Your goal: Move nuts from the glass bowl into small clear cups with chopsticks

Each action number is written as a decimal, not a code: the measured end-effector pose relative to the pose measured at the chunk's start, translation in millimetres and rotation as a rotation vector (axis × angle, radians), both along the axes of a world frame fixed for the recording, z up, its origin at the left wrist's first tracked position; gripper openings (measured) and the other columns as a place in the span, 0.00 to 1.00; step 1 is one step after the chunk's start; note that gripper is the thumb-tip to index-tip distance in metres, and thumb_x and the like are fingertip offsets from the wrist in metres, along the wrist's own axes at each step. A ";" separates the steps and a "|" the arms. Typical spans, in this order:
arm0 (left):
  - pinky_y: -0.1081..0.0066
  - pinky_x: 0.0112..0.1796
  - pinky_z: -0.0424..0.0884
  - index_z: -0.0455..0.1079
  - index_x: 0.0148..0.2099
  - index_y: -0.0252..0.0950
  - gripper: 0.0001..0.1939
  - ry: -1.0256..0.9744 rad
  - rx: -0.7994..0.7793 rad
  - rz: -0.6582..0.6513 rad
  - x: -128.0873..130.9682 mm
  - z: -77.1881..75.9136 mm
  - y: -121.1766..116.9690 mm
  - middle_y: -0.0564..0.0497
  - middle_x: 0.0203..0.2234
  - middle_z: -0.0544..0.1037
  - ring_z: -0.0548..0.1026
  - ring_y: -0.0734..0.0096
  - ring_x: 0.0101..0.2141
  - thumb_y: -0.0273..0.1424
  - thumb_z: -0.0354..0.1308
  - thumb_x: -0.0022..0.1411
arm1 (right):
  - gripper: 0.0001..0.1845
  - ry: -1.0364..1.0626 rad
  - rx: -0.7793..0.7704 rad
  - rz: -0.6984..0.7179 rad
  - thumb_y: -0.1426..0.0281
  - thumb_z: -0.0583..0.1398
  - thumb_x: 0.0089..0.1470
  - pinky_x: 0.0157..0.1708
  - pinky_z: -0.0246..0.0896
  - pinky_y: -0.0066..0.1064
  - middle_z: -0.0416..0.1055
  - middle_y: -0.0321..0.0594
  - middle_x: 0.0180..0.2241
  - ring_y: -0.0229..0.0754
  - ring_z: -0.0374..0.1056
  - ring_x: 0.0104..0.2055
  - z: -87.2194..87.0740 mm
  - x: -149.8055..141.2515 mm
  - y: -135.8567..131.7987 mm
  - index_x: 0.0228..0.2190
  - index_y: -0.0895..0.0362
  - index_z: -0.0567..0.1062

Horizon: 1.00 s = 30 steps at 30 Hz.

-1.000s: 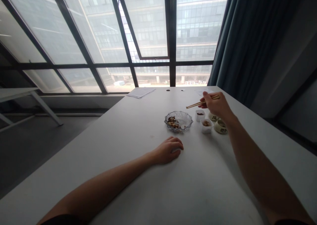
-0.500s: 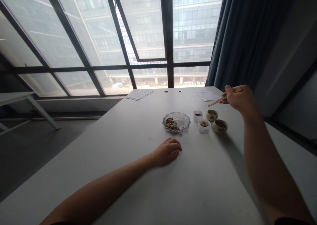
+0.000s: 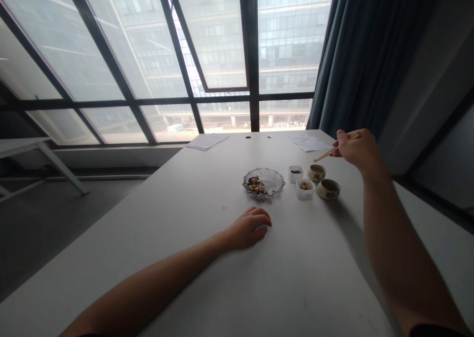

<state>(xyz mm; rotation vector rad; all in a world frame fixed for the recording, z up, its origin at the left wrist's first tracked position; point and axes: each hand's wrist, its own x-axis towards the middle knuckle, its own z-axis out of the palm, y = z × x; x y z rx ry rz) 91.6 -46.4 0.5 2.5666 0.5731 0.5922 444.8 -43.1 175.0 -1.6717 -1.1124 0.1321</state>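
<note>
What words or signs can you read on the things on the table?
Nothing can be read for sure: the ceramic cup and the second ceramic cup bear dark marks, perhaps characters, too blurred to quote; the sheet of paper and the other sheet of paper show nothing legible.

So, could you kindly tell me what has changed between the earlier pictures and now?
The right hand has moved rightward, away from the white tubs and past the ceramic cups, still holding the wooden chopsticks; nothing was taken or let go. The left hand stayed resting on the table, and the glass dish of nuts stayed put.
</note>
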 end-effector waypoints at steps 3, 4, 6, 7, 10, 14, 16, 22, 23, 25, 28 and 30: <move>0.62 0.57 0.69 0.75 0.49 0.40 0.10 0.003 -0.001 0.000 -0.1 -0.1 0.5 0.46 0.49 0.78 0.72 0.59 0.51 0.26 0.58 0.67 | 0.20 -0.017 0.003 -0.015 0.58 0.58 0.62 0.27 0.77 0.42 0.76 0.51 0.22 0.52 0.78 0.27 1.8 2.2 -3.8 0.22 0.53 0.75; 0.62 0.57 0.69 0.75 0.49 0.40 0.10 0.004 -0.002 0.000 -0.2 -0.1 0.6 0.46 0.49 0.78 0.72 0.59 0.51 0.26 0.58 0.67 | 0.20 -0.027 0.008 -0.017 0.58 0.58 0.62 0.28 0.77 0.43 0.76 0.50 0.22 0.53 0.79 0.27 2.9 2.6 -5.9 0.22 0.52 0.75; 0.62 0.57 0.69 0.76 0.49 0.40 0.10 0.004 -0.004 0.001 -0.1 -0.4 0.8 0.46 0.49 0.78 0.72 0.59 0.51 0.26 0.58 0.67 | 0.20 -0.033 0.016 -0.014 0.57 0.58 0.62 0.28 0.78 0.43 0.76 0.49 0.22 0.53 0.79 0.27 6.2 1.9 -11.7 0.22 0.51 0.75; 0.62 0.57 0.69 0.76 0.49 0.40 0.10 0.003 -0.005 0.002 -0.1 -0.6 0.9 0.46 0.49 0.78 0.72 0.59 0.51 0.26 0.58 0.67 | 0.20 -0.027 0.020 -0.011 0.57 0.58 0.62 0.28 0.78 0.44 0.76 0.49 0.22 0.53 0.79 0.27 8.3 0.5 -15.2 0.22 0.51 0.75; 0.62 0.58 0.69 0.76 0.49 0.40 0.10 0.000 -0.008 0.008 0.0 -1.9 1.2 0.46 0.49 0.78 0.72 0.59 0.51 0.26 0.58 0.67 | 0.20 0.014 0.021 0.025 0.56 0.59 0.62 0.29 0.80 0.44 0.77 0.48 0.23 0.53 0.79 0.27 14.6 -7.4 -26.0 0.21 0.50 0.75; 0.63 0.58 0.69 0.76 0.49 0.40 0.10 -0.005 -0.009 0.015 -0.3 -3.2 1.5 0.46 0.49 0.78 0.72 0.60 0.51 0.27 0.58 0.67 | 0.20 0.073 -0.048 0.162 0.56 0.62 0.62 0.32 0.81 0.44 0.79 0.47 0.24 0.52 0.80 0.27 16.8 -20.3 -32.8 0.21 0.50 0.76; 0.63 0.58 0.69 0.76 0.49 0.40 0.10 -0.002 -0.009 0.015 -0.5 -2.6 1.1 0.46 0.48 0.78 0.73 0.60 0.51 0.27 0.58 0.67 | 0.20 0.101 -0.105 0.245 0.55 0.63 0.61 0.32 0.81 0.44 0.79 0.47 0.24 0.51 0.79 0.27 14.9 -24.8 -31.6 0.21 0.51 0.76; 0.61 0.57 0.69 0.76 0.49 0.40 0.10 -0.004 -0.017 0.011 0.0 0.5 -0.5 0.46 0.49 0.78 0.73 0.59 0.51 0.27 0.58 0.68 | 0.23 0.097 -0.096 0.311 0.50 0.65 0.59 0.28 0.81 0.41 0.79 0.47 0.24 0.50 0.79 0.26 9.2 -31.8 -22.9 0.24 0.54 0.77; 0.62 0.57 0.69 0.76 0.49 0.40 0.10 -0.005 -0.018 0.011 0.0 0.5 -0.5 0.45 0.49 0.78 0.73 0.59 0.51 0.27 0.58 0.68 | 0.23 0.109 -0.060 0.325 0.49 0.65 0.58 0.28 0.80 0.40 0.79 0.47 0.24 0.50 0.79 0.26 8.2 -34.4 -21.0 0.25 0.55 0.78; 0.62 0.57 0.69 0.76 0.49 0.40 0.10 -0.006 -0.018 0.009 -0.6 -0.4 -0.3 0.45 0.49 0.78 0.73 0.59 0.51 0.27 0.58 0.68 | 0.25 0.132 0.014 0.375 0.47 0.66 0.57 0.28 0.80 0.38 0.79 0.47 0.24 0.50 0.80 0.27 4.4 -42.7 -15.9 0.26 0.56 0.78; 0.62 0.58 0.69 0.77 0.49 0.40 0.10 -0.011 -0.014 0.007 -2.5 -2.5 0.2 0.46 0.48 0.78 0.73 0.59 0.51 0.28 0.58 0.68 | 0.27 0.167 0.044 0.528 0.45 0.65 0.56 0.28 0.80 0.36 0.80 0.47 0.27 0.48 0.80 0.27 -8.0 -62.7 -3.6 0.27 0.57 0.79; 0.62 0.58 0.69 0.76 0.49 0.40 0.10 -0.013 -0.009 0.007 -3.8 -3.4 0.2 0.46 0.48 0.78 0.73 0.59 0.51 0.28 0.58 0.68 | 0.28 0.191 0.001 0.648 0.44 0.65 0.56 0.28 0.80 0.35 0.81 0.48 0.27 0.48 0.80 0.27 -20.2 -78.0 6.4 0.27 0.58 0.80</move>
